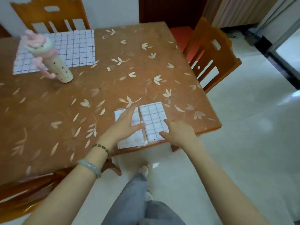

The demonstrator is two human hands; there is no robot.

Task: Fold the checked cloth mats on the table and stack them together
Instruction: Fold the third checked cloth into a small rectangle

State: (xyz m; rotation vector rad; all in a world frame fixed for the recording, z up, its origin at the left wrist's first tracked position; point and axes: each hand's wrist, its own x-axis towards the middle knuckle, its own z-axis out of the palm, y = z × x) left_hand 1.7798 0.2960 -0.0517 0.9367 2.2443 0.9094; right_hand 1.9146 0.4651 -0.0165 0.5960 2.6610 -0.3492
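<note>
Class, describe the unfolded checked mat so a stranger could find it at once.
Find the brown leaf-patterned table. At its far left corner, behind the cream bottle, lies the unfolded mat. It is spread wide, unlike the two narrow folded mats at the near edge.

Two folded mats are lying side by side at the table's point(129, 70) near edge. The left mat point(129, 138) is lying under the left hand point(125, 122), and the right hand point(177, 133) is touching the right mat point(153, 120). A spread mat point(76, 47) is lying far left, with a bottle point(56, 65) standing just before it.

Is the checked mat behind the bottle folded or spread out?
Spread. The far mat lies flat as one wide sheet, much broader than the folded mat at the near edge.
</note>
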